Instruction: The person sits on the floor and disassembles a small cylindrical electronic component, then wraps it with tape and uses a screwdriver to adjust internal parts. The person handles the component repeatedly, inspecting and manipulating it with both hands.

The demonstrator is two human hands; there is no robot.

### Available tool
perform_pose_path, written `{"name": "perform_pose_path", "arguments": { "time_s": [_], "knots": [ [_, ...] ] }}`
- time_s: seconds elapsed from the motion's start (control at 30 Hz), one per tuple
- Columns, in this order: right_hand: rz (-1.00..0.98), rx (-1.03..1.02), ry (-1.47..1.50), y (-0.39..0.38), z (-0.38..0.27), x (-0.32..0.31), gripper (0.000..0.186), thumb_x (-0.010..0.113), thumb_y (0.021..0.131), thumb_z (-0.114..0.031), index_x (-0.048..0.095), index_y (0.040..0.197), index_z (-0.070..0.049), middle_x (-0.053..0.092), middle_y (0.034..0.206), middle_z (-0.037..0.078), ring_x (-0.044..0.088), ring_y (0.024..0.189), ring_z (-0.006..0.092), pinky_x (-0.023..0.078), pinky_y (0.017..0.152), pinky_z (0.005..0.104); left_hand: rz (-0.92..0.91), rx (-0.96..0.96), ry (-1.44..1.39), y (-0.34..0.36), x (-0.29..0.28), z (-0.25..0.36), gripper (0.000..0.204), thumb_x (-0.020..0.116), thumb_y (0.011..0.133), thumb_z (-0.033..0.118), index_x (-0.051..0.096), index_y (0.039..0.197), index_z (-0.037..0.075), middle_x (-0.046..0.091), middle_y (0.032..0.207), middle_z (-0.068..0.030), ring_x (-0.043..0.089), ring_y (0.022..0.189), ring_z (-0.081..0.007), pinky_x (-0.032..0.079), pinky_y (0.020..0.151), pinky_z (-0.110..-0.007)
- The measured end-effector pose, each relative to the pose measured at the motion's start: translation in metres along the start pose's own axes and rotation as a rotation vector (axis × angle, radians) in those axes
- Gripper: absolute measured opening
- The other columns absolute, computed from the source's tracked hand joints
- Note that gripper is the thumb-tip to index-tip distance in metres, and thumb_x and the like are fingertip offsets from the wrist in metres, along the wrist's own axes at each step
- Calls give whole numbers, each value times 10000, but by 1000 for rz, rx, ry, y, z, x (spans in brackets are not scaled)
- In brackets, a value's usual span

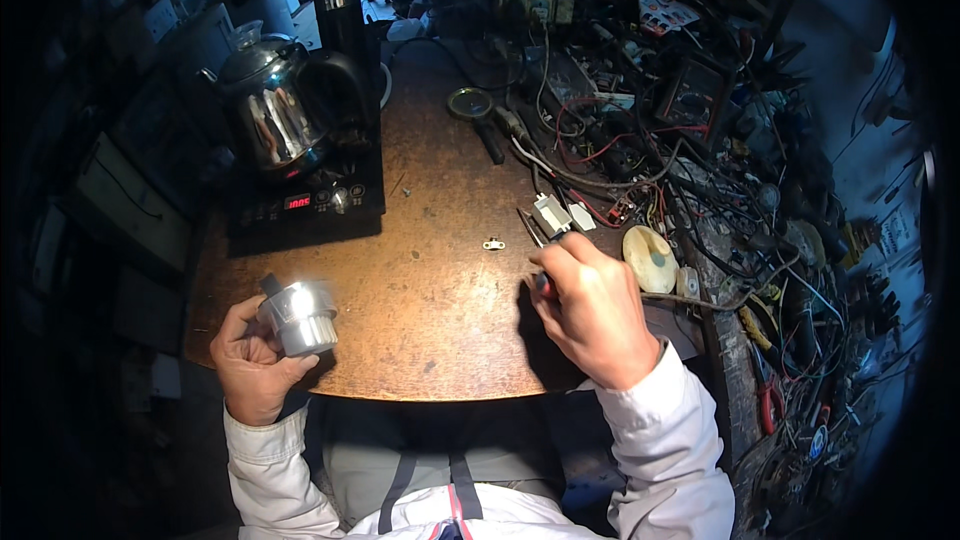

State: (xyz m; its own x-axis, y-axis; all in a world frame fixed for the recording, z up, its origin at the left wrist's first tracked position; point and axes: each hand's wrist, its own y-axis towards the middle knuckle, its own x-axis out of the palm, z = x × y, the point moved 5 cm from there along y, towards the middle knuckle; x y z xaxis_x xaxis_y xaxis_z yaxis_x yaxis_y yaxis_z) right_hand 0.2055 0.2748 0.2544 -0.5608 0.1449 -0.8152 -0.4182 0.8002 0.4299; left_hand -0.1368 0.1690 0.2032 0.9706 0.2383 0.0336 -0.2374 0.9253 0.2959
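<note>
My left hand (255, 360) grips a silver cylindrical metal part (305, 318) with a short black piece at its top, held at the front left of the wooden table (420, 330). At the right, my right hand (590, 305) is closed on a dark-handled tool (542, 281), seemingly a screwdriver, partly hidden by my fingers. Just left of it lies a small metal fitting (493, 244). Beyond my right hand sit a pale rectangular plastic housing (550, 213) and, farther right, a cream round object (649, 258).
A steel kettle (275, 100) stands on a black electric base (330, 211) at the back left. A round lid-like disc (470, 102) lies farther back. Tangled cables, a multimeter (690, 95) and red-handled pliers (769, 402) crowd the right side.
</note>
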Motion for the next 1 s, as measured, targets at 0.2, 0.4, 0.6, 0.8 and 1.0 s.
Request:
{"name": "perform_pose_path", "arguments": {
  "time_s": [0.2,0.4,0.6,0.8,1.0],
  "knots": [
    [-128,19,83,53,15,34,213,761,847,-66,756,1037,29,710,899,221,707,833,414,547,741,469,34,-38,-25,-2,5,2,682,875,699,-129,590,1310,-27,723,1203,-195,741,1100,-272,621,990,-421],
    [-294,190,162,50,18,31,226,761,814,-51,763,1020,42,715,873,234,720,812,382,538,724,420,50,-52,-5,-4,6,6,683,899,680,-88,603,1292,-37,721,1200,-176,729,1131,-267,601,1021,-426],
    [-119,104,149,51,22,31,212,748,814,-16,756,1022,26,717,895,224,716,837,392,540,743,429,55,-68,-9,-5,4,3,686,908,684,-67,600,1296,-40,721,1205,-172,728,1136,-266,597,1032,-431],
    [-202,112,175,55,16,33,192,747,823,-14,759,1013,10,719,921,209,712,863,416,549,759,464,58,-82,-26,-2,9,5,656,894,677,-99,603,1262,-44,718,1186,-159,735,1107,-254,614,1001,-425],
    [-177,81,183,55,21,34,218,768,810,-27,771,1027,-8,713,929,197,715,868,402,552,754,456,39,-45,6,-1,9,5,639,884,676,-115,608,1248,-40,724,1166,-163,739,1094,-251,627,976,-415]
  ]
}}
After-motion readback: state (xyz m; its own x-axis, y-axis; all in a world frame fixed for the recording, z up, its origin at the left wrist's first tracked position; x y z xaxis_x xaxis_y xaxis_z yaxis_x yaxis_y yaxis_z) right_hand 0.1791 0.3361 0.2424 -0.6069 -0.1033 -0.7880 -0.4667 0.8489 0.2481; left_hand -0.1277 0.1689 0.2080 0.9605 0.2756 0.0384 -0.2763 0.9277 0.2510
